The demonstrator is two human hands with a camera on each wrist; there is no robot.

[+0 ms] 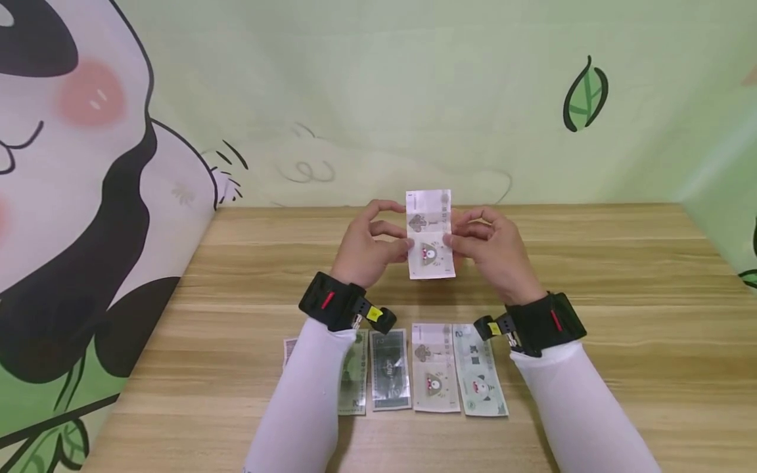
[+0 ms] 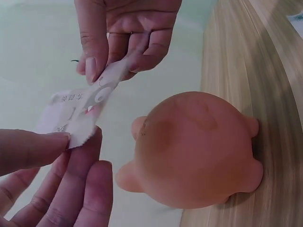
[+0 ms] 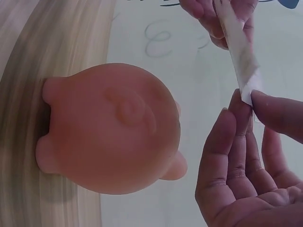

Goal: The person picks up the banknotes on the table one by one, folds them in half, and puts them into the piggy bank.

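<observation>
a row of play banknotes (image 1: 414, 371) lies flat on the wooden worktop (image 1: 621, 368) nearest the camera, partly under the white sleeves. above them both hands hold one pale pink note (image 1: 430, 234) upright in the air: the left hand (image 1: 369, 246) pinches its left edge between thumb and fingers, the right hand (image 1: 493, 249) pinches its right edge. in the wrist views a peach-coloured piggy bank (image 2: 194, 149) stands on the worktop just beyond the note.

Bright even light, soft shadows, wrist views perhaps blurred
</observation>
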